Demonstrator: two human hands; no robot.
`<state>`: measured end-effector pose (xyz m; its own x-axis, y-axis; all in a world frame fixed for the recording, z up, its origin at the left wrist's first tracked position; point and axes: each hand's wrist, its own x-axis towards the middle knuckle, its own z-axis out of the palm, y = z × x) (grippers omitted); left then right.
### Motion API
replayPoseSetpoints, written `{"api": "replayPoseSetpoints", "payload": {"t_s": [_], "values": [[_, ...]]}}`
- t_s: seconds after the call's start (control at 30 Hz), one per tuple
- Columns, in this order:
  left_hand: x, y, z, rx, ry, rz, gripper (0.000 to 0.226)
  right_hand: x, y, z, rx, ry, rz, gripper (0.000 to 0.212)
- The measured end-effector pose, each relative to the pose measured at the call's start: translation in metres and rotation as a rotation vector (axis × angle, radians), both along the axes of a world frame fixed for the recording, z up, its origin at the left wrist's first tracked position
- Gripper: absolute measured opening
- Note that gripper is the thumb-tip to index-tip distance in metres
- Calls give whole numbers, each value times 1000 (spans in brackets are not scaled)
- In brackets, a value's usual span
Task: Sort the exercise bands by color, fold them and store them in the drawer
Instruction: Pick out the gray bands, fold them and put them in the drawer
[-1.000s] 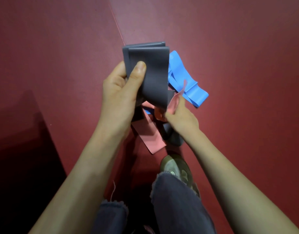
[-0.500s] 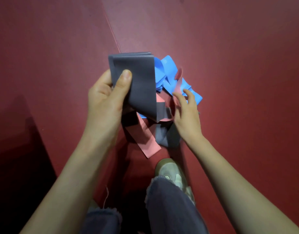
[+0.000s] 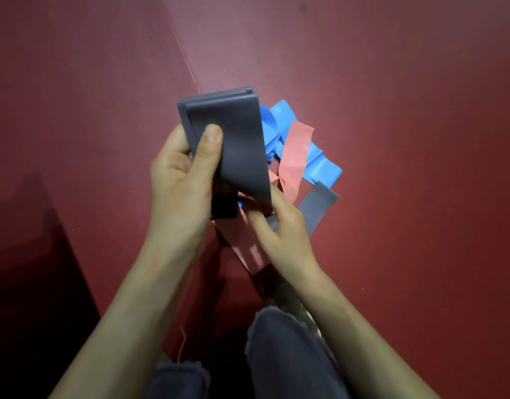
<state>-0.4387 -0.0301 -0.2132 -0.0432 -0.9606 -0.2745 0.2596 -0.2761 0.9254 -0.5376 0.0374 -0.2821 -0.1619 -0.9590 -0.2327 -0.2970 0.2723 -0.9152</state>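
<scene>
If tugged hard out of the heap, could drag pink bands (image 3: 295,156) and blue bands (image 3: 320,165) along with the loose grey band (image 3: 320,204), muddling the colour split. Could equally let the folded grey stack (image 3: 233,145) spring apart, with springy rubber pinned by one thumb alone. No drawer in view.

As for the left hand (image 3: 177,180): raised over the red floor (image 3: 421,110), left of the heap, fingers curled behind the stack, thumb pressed flat on its near face, clamping it upright.

As for the right hand (image 3: 282,228): low at the near edge of the heap, knuckles up, fingers curled in beneath the stack's bottom edge, seemingly pinching the loose grey band's near end; hard to say for certain.

Other bands lying on the floor, right of and beyond the stack.
</scene>
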Motion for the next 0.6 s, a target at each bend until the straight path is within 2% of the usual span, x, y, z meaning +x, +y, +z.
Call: {"api": "replayPoseSetpoints", "payload": {"t_s": [0.07, 0.17, 0.27, 0.33, 0.4, 0.47, 0.6], "values": [[0, 0, -1, 6, -13, 10, 13, 0, 0, -4, -10, 23, -55, 38], [4, -4, -3, 3, -2, 38, 15, -1, 1, 6, -18, -182, -201, 26], [10, -10, -4, -16, -7, 65, 15, 6, -1, 23, 26, -302, -131, 13], [12, -11, -3, -16, 19, 72, 15, 14, -1, 24, 157, -401, -42, 20], [11, -10, -2, 14, 78, 51, 16, 23, 2, 20, 266, -357, 52, 20], [12, -8, -4, 47, 120, 21, 18, 29, 5, 12, 313, -200, 108, 21], [12, -3, -11, 79, 47, -24, 16, 21, 4, 0, 212, -47, -16, 57]]}}
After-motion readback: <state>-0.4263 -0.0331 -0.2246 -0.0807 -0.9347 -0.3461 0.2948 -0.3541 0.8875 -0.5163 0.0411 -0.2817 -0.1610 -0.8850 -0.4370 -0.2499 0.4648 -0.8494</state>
